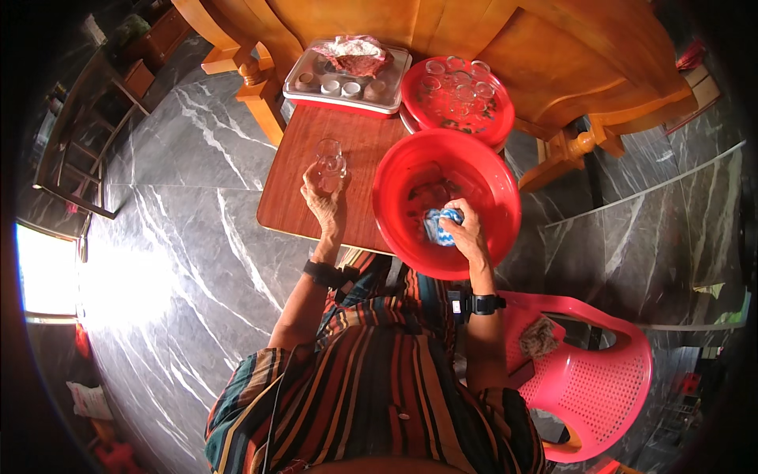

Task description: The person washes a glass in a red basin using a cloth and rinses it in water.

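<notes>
My left hand (324, 201) is around a clear glass cup (330, 165) above the left part of the wooden table (290, 195). Another glass outline overlaps it at the far side, and I cannot tell whether these are two separate cups. My right hand (468, 228) grips a crumpled blue-and-white cloth (438, 228) inside a red plastic basin (391, 178). Shiny, see-through shapes lie at the bottom of the basin, too unclear to name.
Behind the basin a red round tray (503, 112) bears several upright glass cups (465, 92). A lidded tray (290, 86) at the back left carries small cups (350, 89) and a crumpled pink-and-white cloth or bag (355, 53). A wooden bench (462, 29) stands behind; a pink plastic chair (604, 385) is at my right.
</notes>
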`<state>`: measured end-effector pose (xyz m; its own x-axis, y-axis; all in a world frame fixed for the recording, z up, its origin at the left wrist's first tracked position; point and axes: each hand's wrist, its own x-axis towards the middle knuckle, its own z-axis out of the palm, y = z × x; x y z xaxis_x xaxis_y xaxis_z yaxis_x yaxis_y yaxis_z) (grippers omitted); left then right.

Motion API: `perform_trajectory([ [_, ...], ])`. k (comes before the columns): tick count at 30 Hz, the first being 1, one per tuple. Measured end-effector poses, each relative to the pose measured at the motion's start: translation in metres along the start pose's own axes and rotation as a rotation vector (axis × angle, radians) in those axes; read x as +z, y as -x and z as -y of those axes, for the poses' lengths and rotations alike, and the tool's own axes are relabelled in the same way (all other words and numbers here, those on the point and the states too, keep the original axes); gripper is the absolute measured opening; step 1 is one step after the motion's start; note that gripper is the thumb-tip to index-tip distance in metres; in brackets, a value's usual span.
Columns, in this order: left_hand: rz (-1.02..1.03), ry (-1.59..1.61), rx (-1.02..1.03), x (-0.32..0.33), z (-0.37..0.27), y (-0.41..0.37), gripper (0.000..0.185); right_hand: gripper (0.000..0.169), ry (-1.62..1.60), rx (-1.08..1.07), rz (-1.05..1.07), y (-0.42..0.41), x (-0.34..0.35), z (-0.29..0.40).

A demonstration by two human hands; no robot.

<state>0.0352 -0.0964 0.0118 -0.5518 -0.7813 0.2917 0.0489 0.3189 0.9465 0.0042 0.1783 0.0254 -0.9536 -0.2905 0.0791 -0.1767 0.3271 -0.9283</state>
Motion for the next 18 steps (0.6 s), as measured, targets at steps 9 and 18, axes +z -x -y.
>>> perform_trajectory([
  [9, 0.002, -0.071, -0.071, 0.003, 0.07, -0.012, 0.063, 0.025, 0.029, 0.006, -0.005, -0.001, 0.001, 0.002],
  [18, 0.054, -0.183, -0.009, 0.022, 0.071, -0.03, 0.062, 0.025, 0.037, 0.045, 0.004, 0.0, -0.002, 0.007],
])
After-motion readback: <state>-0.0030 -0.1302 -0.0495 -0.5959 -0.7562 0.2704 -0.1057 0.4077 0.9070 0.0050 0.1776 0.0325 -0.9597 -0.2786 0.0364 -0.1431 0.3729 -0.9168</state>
